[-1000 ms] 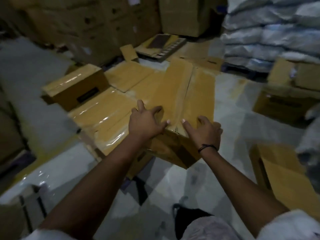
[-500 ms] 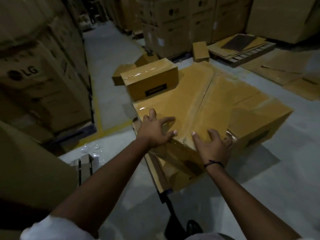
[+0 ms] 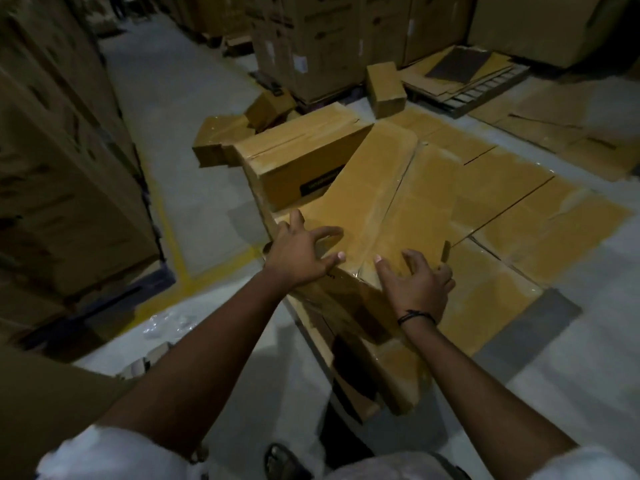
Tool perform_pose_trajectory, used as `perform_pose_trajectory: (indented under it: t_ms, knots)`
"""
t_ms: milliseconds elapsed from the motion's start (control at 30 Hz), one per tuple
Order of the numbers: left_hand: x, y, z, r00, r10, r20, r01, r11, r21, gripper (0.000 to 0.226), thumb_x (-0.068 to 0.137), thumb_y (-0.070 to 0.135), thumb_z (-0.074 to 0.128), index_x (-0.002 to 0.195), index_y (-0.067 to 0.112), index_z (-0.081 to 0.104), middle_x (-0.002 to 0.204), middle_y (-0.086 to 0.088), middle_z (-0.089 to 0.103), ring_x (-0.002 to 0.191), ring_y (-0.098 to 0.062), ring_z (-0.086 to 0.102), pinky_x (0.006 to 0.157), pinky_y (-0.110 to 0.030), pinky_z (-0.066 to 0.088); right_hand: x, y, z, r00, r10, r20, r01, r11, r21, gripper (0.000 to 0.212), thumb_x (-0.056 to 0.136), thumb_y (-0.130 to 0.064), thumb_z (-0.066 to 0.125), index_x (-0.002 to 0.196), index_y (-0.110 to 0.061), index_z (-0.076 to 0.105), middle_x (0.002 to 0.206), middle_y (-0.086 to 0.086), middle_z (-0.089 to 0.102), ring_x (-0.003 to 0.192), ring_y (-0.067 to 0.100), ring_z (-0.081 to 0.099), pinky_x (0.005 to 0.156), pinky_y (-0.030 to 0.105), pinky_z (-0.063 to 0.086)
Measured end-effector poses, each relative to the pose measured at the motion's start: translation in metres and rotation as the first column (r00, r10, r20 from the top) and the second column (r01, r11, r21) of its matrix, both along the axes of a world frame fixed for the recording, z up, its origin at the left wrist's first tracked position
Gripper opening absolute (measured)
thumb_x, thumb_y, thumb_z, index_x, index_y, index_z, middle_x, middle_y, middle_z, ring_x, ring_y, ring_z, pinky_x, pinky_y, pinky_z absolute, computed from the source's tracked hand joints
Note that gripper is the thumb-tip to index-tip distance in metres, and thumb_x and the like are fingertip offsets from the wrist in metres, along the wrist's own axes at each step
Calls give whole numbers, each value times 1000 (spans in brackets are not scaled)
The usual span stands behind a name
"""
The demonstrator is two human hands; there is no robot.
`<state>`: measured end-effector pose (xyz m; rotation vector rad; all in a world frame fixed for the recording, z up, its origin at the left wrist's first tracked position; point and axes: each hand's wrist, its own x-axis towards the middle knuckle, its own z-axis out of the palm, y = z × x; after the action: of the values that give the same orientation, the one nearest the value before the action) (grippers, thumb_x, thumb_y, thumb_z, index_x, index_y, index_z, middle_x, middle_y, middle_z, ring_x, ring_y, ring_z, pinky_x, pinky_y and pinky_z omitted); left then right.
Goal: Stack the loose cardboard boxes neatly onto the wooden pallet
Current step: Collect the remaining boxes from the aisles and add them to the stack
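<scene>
A long taped cardboard box lies slanted on top of a flat layer of boxes, its near end sticking out toward me. My left hand rests on the near left corner of its top with fingers spread and bent. On the near right corner presses my right hand, fingertips close to the side edge. Another box sits on the layer at the back left, touching the long box. Below the near boxes, what looks like the wooden pallet's edge shows dimly.
Loose boxes lie on the floor beyond the stack: one at the left and a small one farther back. Flattened cardboard covers a second pallet. Tall carton stacks wall the left side behind a yellow floor line.
My view has swung left and closer around the stack. Both hands keep their place on the near end of the long box, which now points farther to the right over the layer.
</scene>
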<state>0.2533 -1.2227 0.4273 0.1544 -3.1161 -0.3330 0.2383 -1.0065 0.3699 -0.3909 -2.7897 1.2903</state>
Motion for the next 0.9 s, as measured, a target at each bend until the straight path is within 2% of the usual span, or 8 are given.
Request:
perform_pose_trajectory:
  t_ms: [133, 233, 367, 500, 633, 767, 900]
  knots:
    - [-18, -72, 4, 988, -148, 54, 149, 989, -24, 55, 88, 80, 44, 140, 61, 42, 126, -5, 29, 118, -36, 41, 103, -48, 44, 3, -69, -1, 996, -90, 21, 90, 996, -13, 54, 74, -74, 68, 119, -44, 66, 154, 15, 30, 136, 38, 32, 108, 52, 40]
    - [-33, -114, -6, 969, -220, 113, 220, 975, 14, 52, 89, 79, 43, 139, 63, 41, 127, -6, 28, 121, -36, 38, 105, -50, 41, 4, -110, -9, 984, -169, 49, 170, 985, -19, 49, 76, -68, 73, 118, -42, 67, 156, 17, 27, 138, 39, 29, 108, 50, 39]
    - [-69, -149, -17, 943, -318, 97, 316, 948, 31, 48, 92, 75, 45, 138, 63, 43, 120, -4, 28, 119, -35, 38, 100, -49, 44, -12, -150, -16, 970, -237, 54, 237, 971, 7, 51, 76, -69, 72, 119, -43, 68, 157, 17, 26, 143, 40, 26, 109, 54, 40]
    - [-119, -196, -24, 919, -380, 106, 376, 925, 55, 46, 94, 72, 47, 138, 62, 45, 127, -5, 28, 119, -35, 37, 103, -52, 42, -45, -198, -30, 955, -291, 60, 290, 957, 18, 52, 77, -71, 71, 121, -45, 66, 159, 15, 23, 146, 41, 21, 107, 55, 41]
    - [-182, -249, -36, 901, -433, 38, 432, 901, 40, 45, 93, 72, 48, 136, 60, 50, 119, -4, 26, 110, -32, 37, 97, -48, 43, -99, -253, -46, 942, -331, 56, 332, 943, -22, 52, 76, -69, 73, 122, -44, 67, 158, 16, 24, 145, 41, 22, 106, 54, 43]
    - [-250, -278, -42, 887, -460, 30, 458, 887, 60, 40, 94, 66, 53, 133, 59, 53, 125, -7, 28, 117, -33, 34, 100, -45, 39, -159, -288, -45, 925, -371, 83, 376, 925, -57, 50, 77, -65, 75, 121, -42, 68, 160, 16, 25, 146, 36, 23, 107, 50, 41]
    - [-312, -297, -45, 845, -534, 34, 529, 843, 96, 40, 95, 66, 51, 134, 58, 53, 119, -2, 27, 111, -28, 34, 97, -44, 42, -210, -303, -45, 902, -421, 95, 426, 904, -39, 51, 74, -71, 73, 118, -47, 68, 160, 13, 27, 147, 37, 24, 112, 55, 38]
